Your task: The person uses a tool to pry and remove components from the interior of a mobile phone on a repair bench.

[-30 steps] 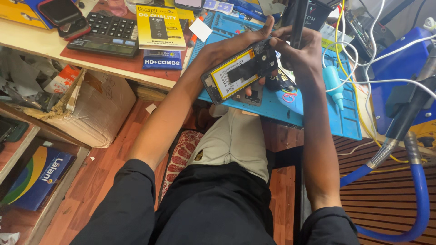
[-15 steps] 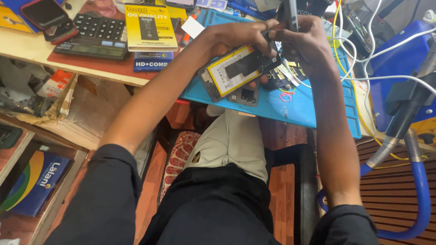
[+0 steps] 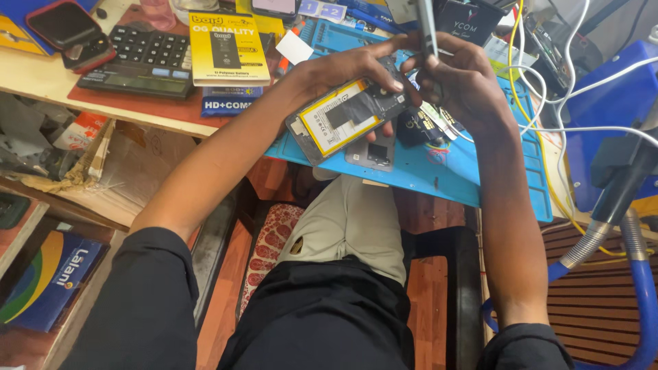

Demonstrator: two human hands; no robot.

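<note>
L hand w/ opened phone now lower, tool upright.

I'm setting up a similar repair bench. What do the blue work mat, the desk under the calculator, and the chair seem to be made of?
The blue work mat looks like matte silicone or rubber: its front edge overhangs thin, and moulded compartments show at the top. The desk seems to be pale laminated board, smooth, with a flat banded edge. The chair appears to be glossy black moulded plastic, with soft highlights on its rounded rim.
</note>
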